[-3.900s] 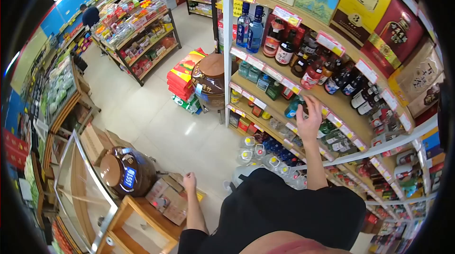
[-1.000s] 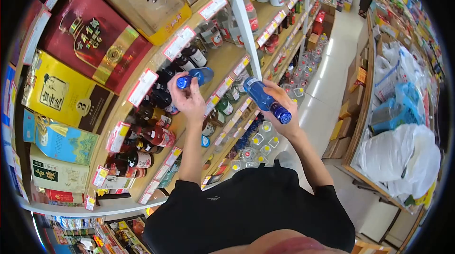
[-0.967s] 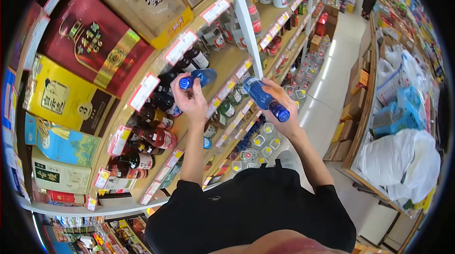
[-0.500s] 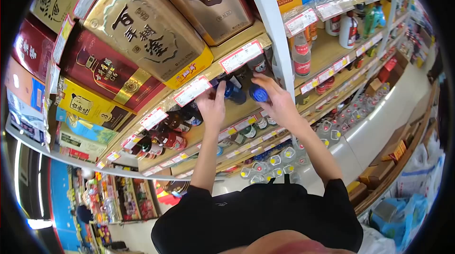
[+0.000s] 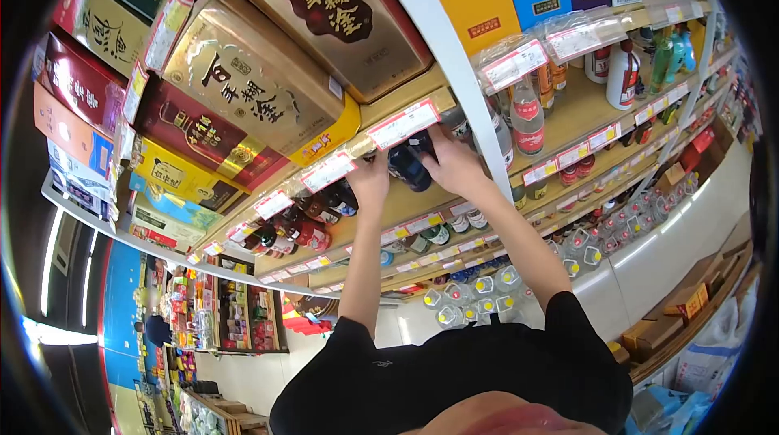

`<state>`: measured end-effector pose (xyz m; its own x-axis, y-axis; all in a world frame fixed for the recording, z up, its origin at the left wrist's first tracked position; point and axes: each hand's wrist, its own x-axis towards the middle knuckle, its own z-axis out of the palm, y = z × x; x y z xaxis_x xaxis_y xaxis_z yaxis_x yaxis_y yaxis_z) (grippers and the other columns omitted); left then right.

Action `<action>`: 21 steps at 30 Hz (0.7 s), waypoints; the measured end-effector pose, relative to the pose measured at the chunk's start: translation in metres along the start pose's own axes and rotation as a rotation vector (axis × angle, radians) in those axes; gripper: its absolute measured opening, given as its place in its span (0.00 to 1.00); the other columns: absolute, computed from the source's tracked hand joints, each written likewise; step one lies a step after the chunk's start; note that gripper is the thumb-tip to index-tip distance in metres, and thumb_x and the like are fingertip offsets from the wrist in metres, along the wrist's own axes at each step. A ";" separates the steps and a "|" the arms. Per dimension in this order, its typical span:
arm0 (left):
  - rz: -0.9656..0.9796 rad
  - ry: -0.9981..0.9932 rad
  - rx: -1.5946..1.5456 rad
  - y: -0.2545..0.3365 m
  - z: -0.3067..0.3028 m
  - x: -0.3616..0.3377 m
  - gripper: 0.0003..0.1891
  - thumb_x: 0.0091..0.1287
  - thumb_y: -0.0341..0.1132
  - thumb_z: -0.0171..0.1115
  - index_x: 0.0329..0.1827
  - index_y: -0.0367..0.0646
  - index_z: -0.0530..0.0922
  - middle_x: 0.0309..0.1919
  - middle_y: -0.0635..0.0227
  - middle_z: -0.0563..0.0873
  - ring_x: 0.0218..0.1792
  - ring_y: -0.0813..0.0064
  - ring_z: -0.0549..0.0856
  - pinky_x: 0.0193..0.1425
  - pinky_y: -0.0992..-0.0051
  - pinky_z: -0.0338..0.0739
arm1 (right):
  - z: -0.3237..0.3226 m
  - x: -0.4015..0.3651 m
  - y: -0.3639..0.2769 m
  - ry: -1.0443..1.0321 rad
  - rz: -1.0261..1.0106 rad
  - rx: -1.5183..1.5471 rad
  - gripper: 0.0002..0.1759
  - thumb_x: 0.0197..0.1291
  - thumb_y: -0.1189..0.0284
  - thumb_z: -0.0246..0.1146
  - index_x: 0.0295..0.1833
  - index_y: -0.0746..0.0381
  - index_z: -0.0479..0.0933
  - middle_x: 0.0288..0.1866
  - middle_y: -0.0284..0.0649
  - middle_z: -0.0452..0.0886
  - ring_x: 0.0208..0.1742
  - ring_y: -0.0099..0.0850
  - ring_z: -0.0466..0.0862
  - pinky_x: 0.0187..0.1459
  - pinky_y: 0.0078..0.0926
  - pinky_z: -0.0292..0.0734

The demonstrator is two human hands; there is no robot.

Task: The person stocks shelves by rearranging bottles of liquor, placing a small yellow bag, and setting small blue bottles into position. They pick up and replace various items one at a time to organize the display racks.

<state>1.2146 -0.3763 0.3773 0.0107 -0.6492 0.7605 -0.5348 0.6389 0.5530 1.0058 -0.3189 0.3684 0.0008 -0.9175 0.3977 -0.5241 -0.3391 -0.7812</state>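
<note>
Both of my hands reach into the shelf under the large liquor boxes. My right hand (image 5: 453,163) is closed on a dark blue bottle (image 5: 416,174), its thumb and fingers against the upper part. Just left of that bottle is my left hand (image 5: 370,183), thumb raised; its other fingers are hidden behind the hand and the price strip, so I cannot see what they hold. More dark bottles (image 5: 344,198) stand left of my left hand. A price label (image 5: 403,124) on the shelf edge overhangs the bottles and covers their far parts.
A gold liquor box (image 5: 243,82) and others fill the shelf above. To the right, a white upright (image 5: 462,45) divides this bay from one with a clear red-labelled bottle (image 5: 528,122). Large clear jugs (image 5: 479,297) stand on the floor below, with cardboard boxes (image 5: 653,329) at right.
The blue-capped bottle in my right hand has gone deeper into the shelf, and its cap no longer shows. My view has shifted, bringing more of the aisle at left into sight.
</note>
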 end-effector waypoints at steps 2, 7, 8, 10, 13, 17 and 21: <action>0.036 0.033 0.040 -0.009 0.002 -0.001 0.10 0.77 0.31 0.72 0.53 0.32 0.89 0.35 0.70 0.91 0.23 0.88 0.78 0.22 0.81 0.69 | -0.004 -0.003 -0.004 -0.047 0.063 -0.022 0.45 0.68 0.64 0.69 0.85 0.59 0.56 0.71 0.61 0.78 0.59 0.67 0.86 0.60 0.62 0.83; 0.075 0.073 0.067 0.024 0.004 -0.004 0.11 0.75 0.33 0.75 0.52 0.34 0.89 0.40 0.61 0.92 0.35 0.79 0.84 0.37 0.73 0.77 | 0.009 -0.008 0.012 0.039 0.021 0.082 0.49 0.62 0.65 0.75 0.84 0.60 0.57 0.68 0.62 0.81 0.66 0.64 0.83 0.62 0.57 0.82; 0.116 0.098 0.076 0.034 0.003 -0.004 0.12 0.75 0.35 0.75 0.51 0.34 0.89 0.41 0.59 0.92 0.38 0.76 0.85 0.42 0.70 0.79 | 0.015 -0.009 0.018 0.057 0.000 0.099 0.48 0.63 0.65 0.75 0.84 0.60 0.57 0.68 0.62 0.81 0.66 0.64 0.83 0.62 0.57 0.82; 0.111 0.097 0.167 0.045 0.000 -0.015 0.22 0.70 0.40 0.78 0.60 0.33 0.86 0.50 0.52 0.89 0.51 0.62 0.84 0.58 0.60 0.77 | 0.021 -0.010 0.022 0.097 -0.053 0.126 0.47 0.64 0.67 0.74 0.83 0.61 0.58 0.67 0.63 0.82 0.66 0.64 0.83 0.63 0.57 0.81; 0.047 0.068 0.212 0.040 -0.011 -0.047 0.34 0.66 0.42 0.80 0.71 0.32 0.78 0.59 0.48 0.84 0.57 0.51 0.80 0.62 0.55 0.76 | 0.041 -0.023 0.028 0.325 -0.163 0.096 0.43 0.67 0.73 0.70 0.84 0.64 0.58 0.68 0.63 0.80 0.61 0.64 0.85 0.61 0.58 0.81; 0.099 -0.061 0.255 0.044 -0.036 -0.104 0.37 0.66 0.39 0.79 0.76 0.36 0.74 0.71 0.42 0.76 0.69 0.41 0.75 0.74 0.50 0.71 | 0.050 -0.081 0.001 0.471 0.011 0.242 0.38 0.70 0.77 0.66 0.83 0.65 0.62 0.65 0.57 0.82 0.44 0.52 0.88 0.50 0.47 0.84; 0.114 -0.266 0.380 0.020 -0.082 -0.167 0.36 0.65 0.40 0.78 0.75 0.39 0.76 0.77 0.42 0.71 0.76 0.36 0.70 0.81 0.44 0.65 | 0.099 -0.205 0.026 0.517 0.018 0.256 0.26 0.72 0.81 0.63 0.74 0.66 0.74 0.56 0.48 0.86 0.34 0.29 0.83 0.38 0.25 0.78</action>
<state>1.2713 -0.2210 0.2893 -0.2557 -0.6986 0.6683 -0.7919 0.5479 0.2697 1.0761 -0.1605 0.2193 -0.4561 -0.7247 0.5166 -0.2975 -0.4230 -0.8559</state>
